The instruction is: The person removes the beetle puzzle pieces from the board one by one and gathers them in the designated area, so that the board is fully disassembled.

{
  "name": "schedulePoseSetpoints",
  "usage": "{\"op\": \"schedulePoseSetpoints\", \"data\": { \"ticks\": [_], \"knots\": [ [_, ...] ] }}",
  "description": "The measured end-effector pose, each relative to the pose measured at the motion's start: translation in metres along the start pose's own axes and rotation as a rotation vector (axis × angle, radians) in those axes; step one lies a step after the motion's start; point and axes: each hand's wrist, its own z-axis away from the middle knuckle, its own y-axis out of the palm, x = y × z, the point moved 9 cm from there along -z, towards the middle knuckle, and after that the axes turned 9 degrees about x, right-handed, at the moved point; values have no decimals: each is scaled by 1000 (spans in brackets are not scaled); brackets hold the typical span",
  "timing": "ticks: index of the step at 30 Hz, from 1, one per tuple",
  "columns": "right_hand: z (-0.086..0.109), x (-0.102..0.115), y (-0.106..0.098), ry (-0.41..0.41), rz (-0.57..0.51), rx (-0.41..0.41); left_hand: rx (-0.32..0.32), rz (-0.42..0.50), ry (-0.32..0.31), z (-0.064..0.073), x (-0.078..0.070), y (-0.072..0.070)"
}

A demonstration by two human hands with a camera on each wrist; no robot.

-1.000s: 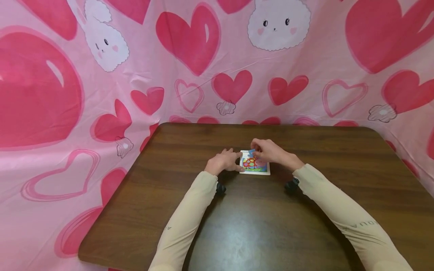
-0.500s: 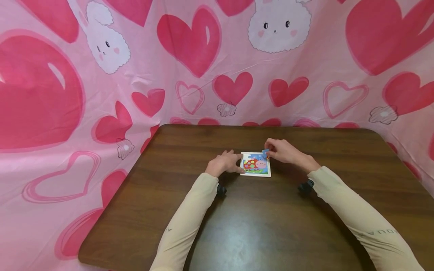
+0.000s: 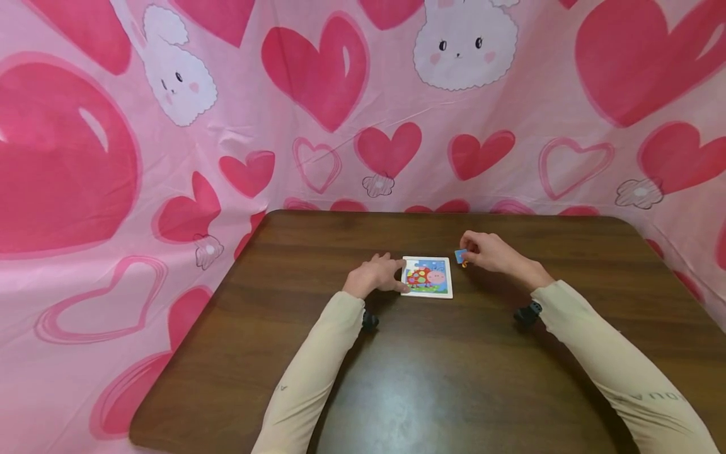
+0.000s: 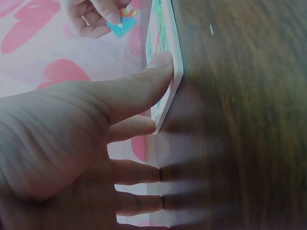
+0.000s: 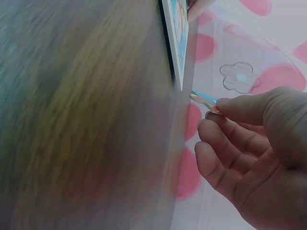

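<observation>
A square jigsaw puzzle in a white tray (image 3: pixel 431 296) lies on the table, with a red spotted ladybug picture on blue and green. A white gap shows at its upper left. My left hand (image 3: pixel 374 275) rests at the tray's left side. In the left wrist view its thumb (image 4: pixel 160 62) lies on the tray's edge and the straight index finger touches the corner; the other fingertips meet the table. Off the tray's right side, my right hand (image 3: pixel 496 252) pinches a small blue puzzle piece (image 3: pixel 460 256) with an orange-yellow part between thumb and fingers.
The brown wooden table (image 3: pixel 431 378) has rounded corners. Behind it and to its left hangs a pink cloth (image 3: pixel 317 107) printed with hearts and rabbits. Dark wrist devices (image 3: pixel 527 313) sit under both cuffs.
My right hand has moved right, from over the puzzle to beyond the tray's right edge, carrying the blue puzzle piece. The left hand stays at the tray's left side.
</observation>
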Motion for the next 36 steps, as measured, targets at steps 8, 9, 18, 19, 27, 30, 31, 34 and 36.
{"op": "schedulePoseSetpoints", "data": {
  "ticks": [8,9,18,19,27,30,31,34,36],
  "knots": [
    [9,-12,-3,49,-42,24,3,21,-8,0,2,0],
    [10,-13,-3,54,-47,29,5,25,-10,0,2,0],
    [13,-27,1,111,-122,84,1,39,-24,0,3,-1],
    [13,-29,1,118,-127,88,0,41,-23,0,3,-1],
    [15,-38,4,147,-117,140,1,44,-25,1,3,-1],
    [16,-41,6,153,-107,149,0,37,-29,1,3,0],
    [16,-42,6,154,-103,150,0,34,-29,1,3,0],
    [16,-44,6,162,-95,155,1,29,-24,1,3,0],
    [16,-45,7,169,-91,164,3,28,-23,1,3,0]
  ]
}}
